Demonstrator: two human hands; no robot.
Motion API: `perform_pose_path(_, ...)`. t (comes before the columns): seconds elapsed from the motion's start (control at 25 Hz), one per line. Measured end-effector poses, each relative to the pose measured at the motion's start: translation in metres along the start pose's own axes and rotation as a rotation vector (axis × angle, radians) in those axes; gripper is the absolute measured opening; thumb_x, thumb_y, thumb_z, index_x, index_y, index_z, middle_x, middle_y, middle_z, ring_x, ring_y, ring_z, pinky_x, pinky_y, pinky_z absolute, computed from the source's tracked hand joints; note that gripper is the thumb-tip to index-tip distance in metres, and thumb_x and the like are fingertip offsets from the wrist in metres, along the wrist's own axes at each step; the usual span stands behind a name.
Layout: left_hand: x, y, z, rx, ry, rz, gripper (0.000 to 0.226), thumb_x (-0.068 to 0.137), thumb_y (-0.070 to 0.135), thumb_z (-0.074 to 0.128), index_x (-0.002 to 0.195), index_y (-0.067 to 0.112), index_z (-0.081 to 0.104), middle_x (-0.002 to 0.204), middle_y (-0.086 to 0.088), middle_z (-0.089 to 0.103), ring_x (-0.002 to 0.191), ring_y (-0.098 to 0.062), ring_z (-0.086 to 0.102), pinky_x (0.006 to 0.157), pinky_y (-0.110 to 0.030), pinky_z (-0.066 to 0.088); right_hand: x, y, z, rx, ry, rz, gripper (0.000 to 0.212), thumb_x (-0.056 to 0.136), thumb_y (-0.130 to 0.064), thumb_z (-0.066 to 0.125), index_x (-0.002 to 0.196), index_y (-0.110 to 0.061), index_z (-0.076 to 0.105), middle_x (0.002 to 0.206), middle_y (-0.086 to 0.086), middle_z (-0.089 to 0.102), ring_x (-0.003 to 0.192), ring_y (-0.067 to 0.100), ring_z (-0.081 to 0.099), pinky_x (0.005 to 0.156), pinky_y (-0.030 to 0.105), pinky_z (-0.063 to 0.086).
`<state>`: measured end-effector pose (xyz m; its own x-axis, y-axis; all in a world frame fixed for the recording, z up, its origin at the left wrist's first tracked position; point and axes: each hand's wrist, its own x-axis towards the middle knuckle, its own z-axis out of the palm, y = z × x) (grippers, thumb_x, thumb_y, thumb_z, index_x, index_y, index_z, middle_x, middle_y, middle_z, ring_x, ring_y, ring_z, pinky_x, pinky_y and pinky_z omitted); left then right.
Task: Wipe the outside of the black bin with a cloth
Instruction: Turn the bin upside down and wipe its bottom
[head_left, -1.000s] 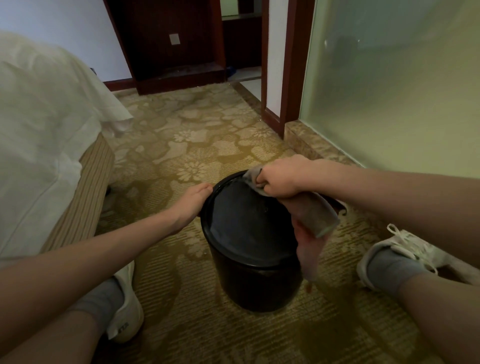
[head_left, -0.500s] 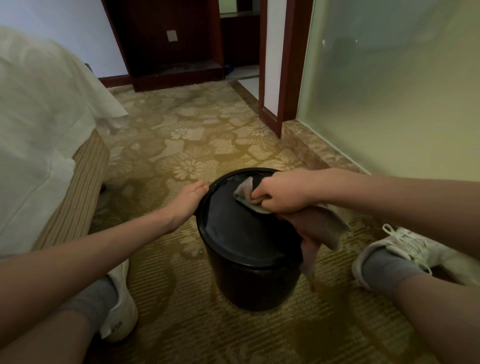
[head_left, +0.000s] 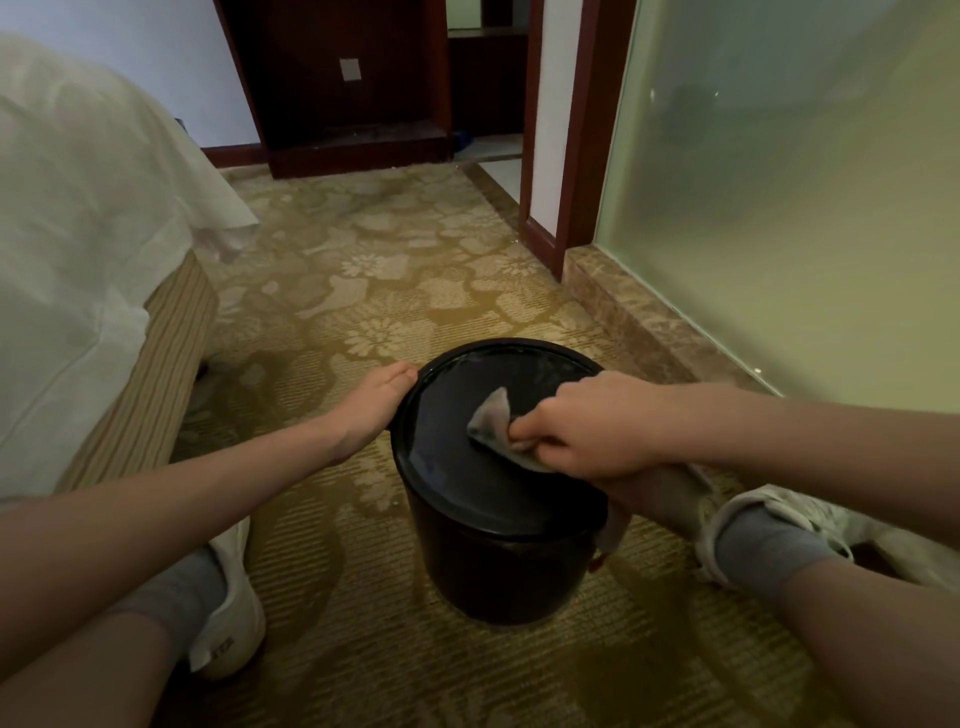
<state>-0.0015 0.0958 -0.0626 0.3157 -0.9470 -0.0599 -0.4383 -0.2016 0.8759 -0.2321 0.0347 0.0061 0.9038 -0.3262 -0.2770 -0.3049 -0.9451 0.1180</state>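
The black bin (head_left: 498, 561) stands upside down on the patterned carpet between my feet, its flat round base facing up. My right hand (head_left: 592, 426) is closed around a grey cloth (head_left: 491, 418) and presses it on the bin's upturned base, right of centre. The rest of the cloth hangs down under my wrist along the bin's right side. My left hand (head_left: 376, 402) lies flat against the bin's left rim, fingers together, steadying it.
A bed with white sheets (head_left: 78, 249) and a striped base is at the left. A frosted glass wall (head_left: 789, 197) on a marble sill runs along the right. My white shoes (head_left: 228, 623) (head_left: 769, 525) flank the bin. Dark wooden furniture (head_left: 353, 88) stands at the back.
My right hand has slid the cloth from the far right rim of the bin toward me across the upturned base. The left hand has stayed on the left rim.
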Motion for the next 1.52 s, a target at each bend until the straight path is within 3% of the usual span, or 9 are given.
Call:
perform_pose_path(0.2,-0.001,0.001,0.000,-0.010,-0.020,-0.012,0.030,0.105,0.018,0.032,0.098,0.003,0.056,0.083,-0.005,0.054,0.078,-0.016,0.049,0.061,-0.025,0.038,0.026,0.028,-0.007,-0.145,-0.010,0.177,0.036,0.098,-0.034,0.036,0.131,-0.042,0.049,0.123,0.006,0.061,0.109,0.030,0.060,0.073,0.032,0.039)
perform_pose_path(0.44,0.001,0.001,0.002,0.006,-0.009,-0.007,0.032,0.105,0.019,0.032,0.082,0.016,0.055,0.078,0.001,0.053,0.070,-0.009,0.048,0.058,-0.021,0.038,0.027,0.039,-0.006,-0.181,-0.050,0.361,0.034,0.097,-0.031,0.040,0.126,-0.022,0.057,0.124,0.007,0.060,0.107,0.029,0.060,0.074,0.032,0.039)
perform_pose_path(0.56,0.001,0.000,0.004,0.016,-0.010,0.012,0.032,0.105,0.020,0.032,0.084,0.015,0.055,0.078,0.003,0.053,0.070,-0.006,0.048,0.059,-0.019,0.038,0.017,0.026,-0.004,-0.256,-0.171,0.370,0.032,0.096,-0.031,0.041,0.117,-0.017,0.060,0.121,0.006,0.062,0.104,0.028,0.063,0.073,0.032,0.041)
perform_pose_path(0.72,0.006,-0.005,0.004,0.053,-0.012,0.028,0.031,0.105,0.022,0.032,0.096,0.007,0.058,0.086,0.004,0.055,0.081,-0.009,0.050,0.070,-0.024,0.038,0.025,0.014,-0.007,-0.280,-0.288,0.419,0.035,0.096,-0.028,0.040,0.122,-0.014,0.058,0.121,0.008,0.062,0.107,0.030,0.062,0.074,0.034,0.042)
perform_pose_path(0.84,0.008,-0.006,0.004,0.036,-0.011,0.020,0.036,0.105,0.022,0.032,0.101,-0.001,0.058,0.089,-0.002,0.055,0.087,-0.015,0.050,0.069,-0.025,0.038,0.040,0.008,-0.008,-0.292,-0.135,0.344,0.037,0.097,-0.028,0.039,0.125,-0.013,0.058,0.128,0.010,0.058,0.111,0.030,0.060,0.077,0.035,0.043)
perform_pose_path(1.0,0.011,-0.010,0.004,0.038,0.015,0.045,0.031,0.104,0.020,0.034,0.106,0.003,0.061,0.104,-0.014,0.062,0.104,-0.029,0.054,0.088,-0.034,0.041,0.054,-0.021,-0.013,-0.283,0.138,0.051,0.038,0.099,-0.035,0.037,0.126,-0.021,0.059,0.125,0.010,0.063,0.110,0.031,0.062,0.080,0.033,0.045)
perform_pose_path(1.16,0.011,-0.014,0.005,-0.032,0.020,0.043,0.030,0.103,0.016,0.037,0.079,0.016,0.054,0.080,0.000,0.054,0.086,-0.017,0.048,0.070,-0.026,0.038,0.044,-0.035,-0.009,-0.239,0.191,-0.145,0.036,0.097,-0.037,0.036,0.127,-0.032,0.055,0.113,0.011,0.066,0.100,0.033,0.065,0.072,0.033,0.041)
perform_pose_path(1.28,0.011,-0.012,0.003,-0.074,-0.010,-0.003,0.027,0.104,0.020,0.036,0.089,0.011,0.057,0.083,-0.002,0.055,0.083,-0.015,0.049,0.065,-0.025,0.038,0.056,-0.005,-0.017,-0.258,0.116,0.047,0.036,0.098,-0.035,0.035,0.129,-0.035,0.052,0.119,0.010,0.063,0.104,0.033,0.062,0.070,0.033,0.037)
perform_pose_path(1.52,0.009,-0.010,0.003,-0.025,-0.033,-0.007,0.036,0.105,0.025,0.032,0.108,0.002,0.060,0.096,-0.003,0.059,0.087,-0.014,0.053,0.067,-0.023,0.041,0.060,0.022,-0.013,-0.339,0.052,0.292,0.035,0.097,-0.030,0.040,0.124,-0.017,0.058,0.126,0.010,0.061,0.111,0.030,0.061,0.079,0.033,0.041)
